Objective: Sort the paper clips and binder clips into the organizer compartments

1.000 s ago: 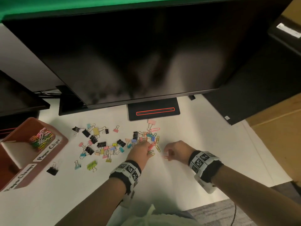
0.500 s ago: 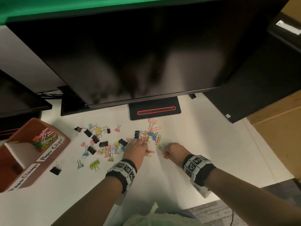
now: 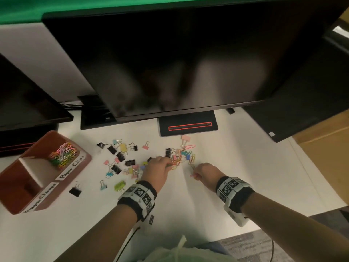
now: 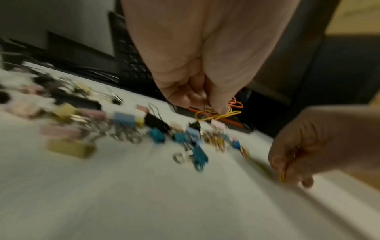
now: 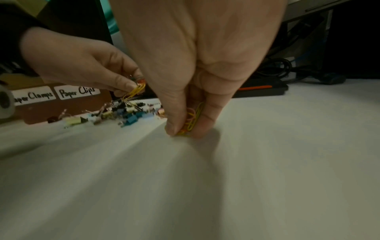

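Both hands pinch coloured wire paper clips: left hand (image 3: pixel 157 168) and right hand (image 3: pixel 204 173). I judge the brown organizer (image 3: pixel 86 159) sits well left, nearer my left hand.

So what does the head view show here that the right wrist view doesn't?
Only the head view shows inside the organizer: colored paper clips piled in the compartment labelled Paper Clips, and the whole scatter of binder clips under the monitor.

Only the right wrist view shows the right hand pinching several paper clips at the tabletop between thumb and fingers.

Both show the left hand holding yellow and orange clips, the right hand's pinch, and the organizer's two labels.
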The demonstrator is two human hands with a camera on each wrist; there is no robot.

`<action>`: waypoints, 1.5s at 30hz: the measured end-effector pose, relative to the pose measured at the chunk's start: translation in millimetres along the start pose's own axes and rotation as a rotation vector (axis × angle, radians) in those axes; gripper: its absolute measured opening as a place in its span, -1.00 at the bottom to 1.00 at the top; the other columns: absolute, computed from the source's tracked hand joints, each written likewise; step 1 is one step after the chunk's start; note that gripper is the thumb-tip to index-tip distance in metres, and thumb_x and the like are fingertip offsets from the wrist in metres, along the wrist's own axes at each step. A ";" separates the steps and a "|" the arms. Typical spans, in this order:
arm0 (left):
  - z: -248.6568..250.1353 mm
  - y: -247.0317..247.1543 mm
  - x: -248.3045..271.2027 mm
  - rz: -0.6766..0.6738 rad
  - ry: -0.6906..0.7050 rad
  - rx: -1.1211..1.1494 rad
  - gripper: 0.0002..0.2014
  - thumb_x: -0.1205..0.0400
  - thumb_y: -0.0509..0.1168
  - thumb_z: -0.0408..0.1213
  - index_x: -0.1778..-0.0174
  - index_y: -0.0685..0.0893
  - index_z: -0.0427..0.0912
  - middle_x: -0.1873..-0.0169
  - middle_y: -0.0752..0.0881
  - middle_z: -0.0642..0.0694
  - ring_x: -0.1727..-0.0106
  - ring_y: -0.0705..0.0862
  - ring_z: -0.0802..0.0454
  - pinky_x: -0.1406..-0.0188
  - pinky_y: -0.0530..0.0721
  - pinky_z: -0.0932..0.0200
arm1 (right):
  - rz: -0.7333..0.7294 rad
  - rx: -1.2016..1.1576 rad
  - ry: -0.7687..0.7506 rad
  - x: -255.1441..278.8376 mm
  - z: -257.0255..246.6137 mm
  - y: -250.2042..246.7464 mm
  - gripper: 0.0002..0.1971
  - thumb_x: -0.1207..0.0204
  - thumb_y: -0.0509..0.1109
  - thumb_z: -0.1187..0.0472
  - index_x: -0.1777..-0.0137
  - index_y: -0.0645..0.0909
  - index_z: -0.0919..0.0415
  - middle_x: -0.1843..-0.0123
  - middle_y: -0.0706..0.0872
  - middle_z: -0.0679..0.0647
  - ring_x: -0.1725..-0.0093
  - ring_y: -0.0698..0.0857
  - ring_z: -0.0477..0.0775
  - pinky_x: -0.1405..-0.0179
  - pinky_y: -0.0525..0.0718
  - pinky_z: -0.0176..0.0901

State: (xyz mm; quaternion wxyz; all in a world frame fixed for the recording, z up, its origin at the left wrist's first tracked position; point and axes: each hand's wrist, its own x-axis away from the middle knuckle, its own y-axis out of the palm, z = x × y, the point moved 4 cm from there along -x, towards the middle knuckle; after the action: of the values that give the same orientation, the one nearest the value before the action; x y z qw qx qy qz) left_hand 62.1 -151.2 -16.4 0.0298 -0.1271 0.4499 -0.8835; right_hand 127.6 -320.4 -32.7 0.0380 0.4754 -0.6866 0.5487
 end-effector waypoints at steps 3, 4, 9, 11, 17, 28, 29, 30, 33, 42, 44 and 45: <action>-23.9 -45.1 17.0 0.131 -0.068 0.133 -0.82 -0.62 0.27 -0.32 -0.10 0.66 -0.22 0.03 0.70 -0.13 -0.02 0.62 -0.04 -0.08 0.64 0.05 | 0.062 -0.015 -0.101 -9.6 -41.5 -14.9 -0.81 -0.59 0.25 0.32 -0.07 0.67 0.30 -0.09 0.72 0.19 -0.11 0.64 0.18 -0.15 0.55 -0.13; -33.2 -61.7 24.6 0.168 -0.099 0.177 -0.83 -0.61 0.27 -0.33 -0.10 0.65 -0.23 0.03 0.69 -0.12 0.00 0.63 -0.02 -0.04 0.65 0.08 | 0.078 -0.026 -0.145 -14.1 -62.2 -20.4 -0.80 -0.60 0.24 0.30 -0.09 0.67 0.30 -0.10 0.71 0.19 -0.12 0.64 0.17 -0.15 0.52 -0.16; -98.6 -149.5 63.5 0.371 -0.242 0.158 -0.87 -0.60 0.31 -0.28 -0.03 0.68 -0.17 0.12 0.72 -0.05 0.12 0.64 0.05 0.19 0.51 0.28 | 0.179 -0.047 -0.408 -51.3 -189.8 -43.0 -0.81 -0.61 0.25 0.24 -0.06 0.67 0.28 -0.02 0.71 0.21 -0.05 0.63 0.20 -0.08 0.52 -0.11; -132.1 -179.4 78.9 0.421 -0.365 0.165 -0.90 -0.60 0.31 -0.24 0.01 0.66 -0.13 0.18 0.73 -0.08 0.14 0.67 -0.03 0.13 0.57 0.16 | 0.171 -0.060 -0.470 -68.2 -244.0 -46.3 -0.82 -0.59 0.26 0.25 -0.04 0.67 0.29 -0.02 0.70 0.22 -0.05 0.63 0.19 -0.11 0.55 -0.06; -202.9 -232.0 101.7 0.378 -0.658 0.114 -0.83 -0.56 0.34 -0.22 -0.04 0.65 -0.15 0.02 0.73 -0.06 -0.04 0.67 -0.03 -0.17 0.60 0.05 | 0.170 -0.086 -0.492 -120.1 -379.2 -35.9 -0.84 -0.58 0.28 0.22 -0.09 0.63 0.20 -0.07 0.67 0.16 -0.06 0.64 0.15 -0.09 0.58 -0.08; -209.3 -225.9 96.5 0.392 -0.507 0.277 -0.81 -0.61 0.28 -0.22 -0.13 0.66 -0.01 -0.12 0.71 0.04 -0.15 0.65 0.12 -0.23 0.63 0.06 | 0.213 -0.252 -0.501 -114.4 -331.7 -37.7 -0.78 -0.58 0.31 0.18 -0.21 0.59 0.08 -0.07 0.69 0.00 0.01 0.68 -0.02 -0.03 0.62 -0.28; -198.6 -219.2 89.8 0.374 -0.450 0.286 -0.82 -0.61 0.29 -0.23 -0.10 0.67 -0.02 -0.08 0.72 0.04 -0.12 0.67 0.12 -0.20 0.64 0.10 | 0.228 -0.236 -0.499 -105.5 -309.9 -40.5 -0.80 -0.58 0.31 0.17 -0.18 0.60 0.07 -0.02 0.67 -0.05 0.08 0.67 -0.03 0.06 0.59 -0.36; -186.5 -211.0 82.1 0.354 -0.391 0.295 -0.83 -0.61 0.29 -0.26 -0.08 0.68 -0.04 -0.04 0.73 0.02 -0.08 0.68 0.11 -0.16 0.65 0.12 | 0.246 -0.216 -0.489 -96.4 -285.8 -43.3 -0.81 -0.58 0.32 0.16 -0.16 0.62 0.07 0.03 0.65 -0.08 0.15 0.65 -0.03 0.12 0.55 -0.40; -138.6 -178.4 56.1 0.271 -0.242 0.308 -0.83 -0.59 0.29 -0.31 -0.07 0.69 -0.07 0.06 0.74 0.01 0.12 0.69 0.11 0.05 0.68 0.17 | 0.312 -0.150 -0.396 -68.4 -206.1 -54.3 -0.84 -0.56 0.36 0.15 -0.10 0.66 0.07 0.12 0.65 -0.08 0.26 0.57 -0.06 0.13 0.56 -0.29; -16.3 -46.5 -0.1 -0.004 -0.120 0.317 -0.83 -0.56 0.33 -0.29 -0.05 0.67 -0.12 0.12 0.73 -0.04 0.24 0.66 0.11 0.13 0.69 0.17 | 0.254 -0.060 0.045 -37.6 -25.4 -49.1 -0.74 -0.57 0.31 0.17 -0.24 0.62 0.02 -0.25 0.66 0.05 -0.24 0.58 0.12 -0.27 0.50 -0.08; -3.8 -25.4 -8.6 -0.014 -0.117 0.284 -0.81 -0.55 0.33 -0.28 -0.08 0.66 -0.11 0.04 0.72 -0.06 0.17 0.67 0.06 0.09 0.69 0.16 | 0.222 -0.052 0.027 -41.4 -16.8 -42.7 -0.72 -0.54 0.33 0.19 -0.24 0.63 0.01 -0.24 0.66 0.09 -0.25 0.58 0.16 -0.27 0.51 -0.06; -0.3 -15.9 -12.9 -0.020 -0.116 0.254 -0.78 -0.55 0.33 -0.27 -0.11 0.65 -0.09 -0.02 0.69 -0.07 0.12 0.68 0.02 0.04 0.69 0.11 | 0.212 -0.049 0.003 -42.8 -15.2 -40.0 -0.71 -0.52 0.35 0.20 -0.23 0.64 0.03 -0.23 0.67 0.11 -0.24 0.58 0.17 -0.27 0.50 -0.07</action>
State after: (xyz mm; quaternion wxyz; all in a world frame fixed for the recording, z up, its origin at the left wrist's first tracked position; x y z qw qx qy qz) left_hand 75.5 -139.3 -6.4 0.0627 -0.1778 0.3308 -0.9247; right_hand 171.6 -280.1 -22.6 -0.0074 0.3982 -0.7462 0.5334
